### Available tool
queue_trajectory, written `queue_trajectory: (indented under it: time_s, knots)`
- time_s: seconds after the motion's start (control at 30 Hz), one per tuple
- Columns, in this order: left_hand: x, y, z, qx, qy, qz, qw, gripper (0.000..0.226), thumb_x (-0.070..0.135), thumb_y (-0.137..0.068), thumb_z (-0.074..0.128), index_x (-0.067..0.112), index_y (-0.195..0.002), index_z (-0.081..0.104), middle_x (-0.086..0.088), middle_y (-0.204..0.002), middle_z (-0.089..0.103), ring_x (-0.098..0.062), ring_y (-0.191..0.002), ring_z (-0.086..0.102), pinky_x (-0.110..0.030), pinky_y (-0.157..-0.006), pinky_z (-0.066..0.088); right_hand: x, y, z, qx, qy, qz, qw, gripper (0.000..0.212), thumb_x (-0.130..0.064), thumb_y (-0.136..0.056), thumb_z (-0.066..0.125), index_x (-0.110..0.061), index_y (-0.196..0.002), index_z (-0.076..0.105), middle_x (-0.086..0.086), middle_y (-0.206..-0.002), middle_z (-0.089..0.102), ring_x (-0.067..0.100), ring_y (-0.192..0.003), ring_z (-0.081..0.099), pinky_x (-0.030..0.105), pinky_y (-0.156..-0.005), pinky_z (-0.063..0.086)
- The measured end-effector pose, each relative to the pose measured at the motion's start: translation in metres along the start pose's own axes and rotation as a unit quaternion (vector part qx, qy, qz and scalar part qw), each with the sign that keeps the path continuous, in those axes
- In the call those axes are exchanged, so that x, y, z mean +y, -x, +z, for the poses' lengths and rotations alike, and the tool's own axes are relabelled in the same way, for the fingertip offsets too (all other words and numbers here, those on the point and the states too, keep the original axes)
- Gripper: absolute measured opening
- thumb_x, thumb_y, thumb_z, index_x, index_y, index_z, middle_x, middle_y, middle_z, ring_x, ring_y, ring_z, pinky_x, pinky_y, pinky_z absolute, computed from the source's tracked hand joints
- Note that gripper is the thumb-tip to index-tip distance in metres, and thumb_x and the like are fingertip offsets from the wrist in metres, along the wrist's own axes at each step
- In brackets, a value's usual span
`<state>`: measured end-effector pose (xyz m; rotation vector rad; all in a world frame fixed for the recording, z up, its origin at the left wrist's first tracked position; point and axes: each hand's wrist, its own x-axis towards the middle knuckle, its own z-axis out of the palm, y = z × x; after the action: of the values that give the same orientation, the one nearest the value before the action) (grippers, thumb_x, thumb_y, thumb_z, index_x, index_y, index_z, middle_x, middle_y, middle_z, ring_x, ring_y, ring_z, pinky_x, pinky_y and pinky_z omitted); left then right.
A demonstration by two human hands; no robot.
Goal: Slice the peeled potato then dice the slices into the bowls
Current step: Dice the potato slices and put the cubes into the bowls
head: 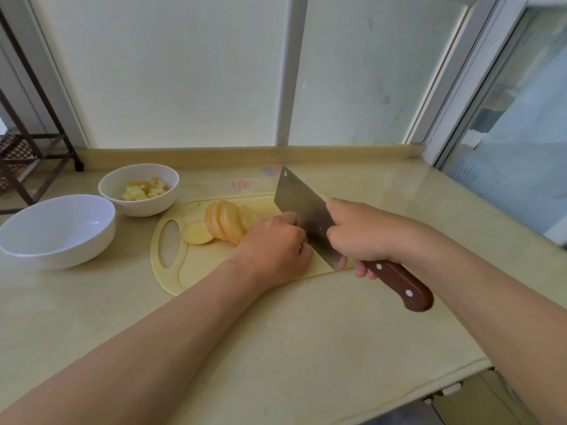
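Several potato slices (pixel 228 222) lean against each other on the pale yellow cutting board (pixel 196 265), with one slice (pixel 198 232) lying flat at their left. My left hand (pixel 274 243) sits curled on the board beside the slices, against the flat of the blade; what it holds is hidden beneath it. My right hand (pixel 365 233) grips the cleaver (pixel 302 207) by its brown wooden handle (pixel 402 285), blade edge down on the board. The smaller white bowl (pixel 139 207) at the back left holds diced potato (pixel 144 189). The larger white bowl (pixel 58 231) in front of it has nothing inside.
A dark metal rack (pixel 33 142) stands at the counter's far left. A window frame and sill (pixel 245 153) run along the back. The counter drops off at the right front edge (pixel 460 375), beside a glass panel (pixel 521 118).
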<state>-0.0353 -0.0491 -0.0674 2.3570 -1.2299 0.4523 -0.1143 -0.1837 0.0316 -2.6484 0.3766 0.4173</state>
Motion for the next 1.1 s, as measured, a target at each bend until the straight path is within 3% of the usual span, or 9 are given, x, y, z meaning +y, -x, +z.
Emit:
queue_trajectory:
  time_s: [0.23,0.47,0.57,0.67,0.77,0.83,0.93,1.1]
  knots:
    - [0.0,0.002,0.0,-0.016,0.001,0.005,1.0,0.044,0.032,-0.078,0.035,0.008,-0.066,0.07,-0.007,-0.071,0.058,-0.029,-0.057,0.056,-0.03,-0.048,0.046,-0.013,-0.023,-0.001,0.011,-0.032,-0.013,0.999,0.026,-0.004,-0.089,0.038,-0.003,-0.114,0.047,0.023,-0.091,0.072,0.028,-0.056,0.061,0.032,-0.046,0.053]
    - [-0.002,0.002,0.003,-0.015,-0.007,0.004,1.0,0.04,0.029,-0.079,0.036,0.005,-0.066,0.065,-0.01,-0.075,0.057,-0.03,-0.063,0.057,-0.035,-0.053,0.051,0.022,-0.01,-0.013,0.081,-0.172,-0.013,0.982,0.025,0.001,-0.089,0.039,-0.01,-0.103,0.056,0.023,-0.074,0.074,0.024,-0.04,0.055,0.03,-0.043,0.049]
    - [-0.004,0.001,0.006,-0.009,-0.004,0.002,1.0,0.04,0.028,-0.081,0.034,0.004,-0.067,0.063,-0.01,-0.078,0.058,-0.03,-0.066,0.056,-0.038,-0.056,0.051,0.046,-0.006,-0.017,0.097,-0.183,0.005,0.978,0.025,0.001,-0.091,0.039,-0.008,-0.104,0.058,0.021,-0.07,0.073,0.028,-0.045,0.056,0.03,-0.044,0.048]
    - [-0.002,0.001,0.007,0.005,-0.013,0.002,1.0,0.038,0.026,-0.081,0.034,0.004,-0.066,0.061,-0.011,-0.08,0.059,-0.03,-0.066,0.056,-0.038,-0.056,0.051,0.064,-0.005,-0.016,0.081,-0.192,0.027,0.978,0.029,0.0,-0.091,0.038,-0.009,-0.108,0.059,0.018,-0.062,0.071,0.039,-0.057,0.062,0.032,-0.048,0.048]
    - [-0.002,0.002,0.007,0.023,-0.025,-0.002,0.999,0.035,0.025,-0.082,0.036,0.006,-0.064,0.059,-0.009,-0.078,0.058,-0.028,-0.065,0.055,-0.036,-0.049,0.049,0.068,-0.007,-0.014,0.059,-0.218,0.027,0.974,0.026,0.0,-0.092,0.041,-0.007,-0.109,0.06,0.022,-0.076,0.074,0.029,-0.047,0.055,0.031,-0.047,0.048]
    - [-0.001,0.002,0.005,0.035,-0.053,0.001,0.998,0.031,0.023,-0.082,0.039,0.008,-0.062,0.057,-0.007,-0.074,0.057,-0.026,-0.062,0.053,-0.028,-0.045,0.038,0.071,-0.013,-0.014,0.042,-0.239,0.023,0.97,0.024,0.0,-0.093,0.044,-0.003,-0.109,0.061,0.02,-0.077,0.073,0.025,-0.045,0.054,0.03,-0.045,0.048]
    - [0.001,0.002,0.004,0.049,-0.111,0.005,0.993,0.025,0.023,-0.08,0.044,0.011,-0.06,0.054,-0.004,-0.067,0.054,-0.024,-0.056,0.049,-0.025,-0.051,0.023,0.076,-0.024,-0.016,0.013,-0.257,0.029,0.966,0.019,-0.002,-0.095,0.049,-0.002,-0.109,0.06,0.016,-0.071,0.065,0.022,-0.043,0.053,0.028,-0.043,0.047]
    - [0.0,0.002,0.008,0.041,-0.1,-0.026,0.994,0.027,0.027,-0.084,0.045,0.012,-0.062,0.052,-0.006,-0.064,0.053,-0.028,-0.057,0.05,-0.031,-0.051,0.039,0.075,-0.044,-0.017,-0.05,-0.295,0.021,0.954,0.008,0.0,-0.099,0.054,-0.001,-0.106,0.058,0.013,-0.068,0.06,0.019,-0.043,0.059,0.025,-0.038,0.047]
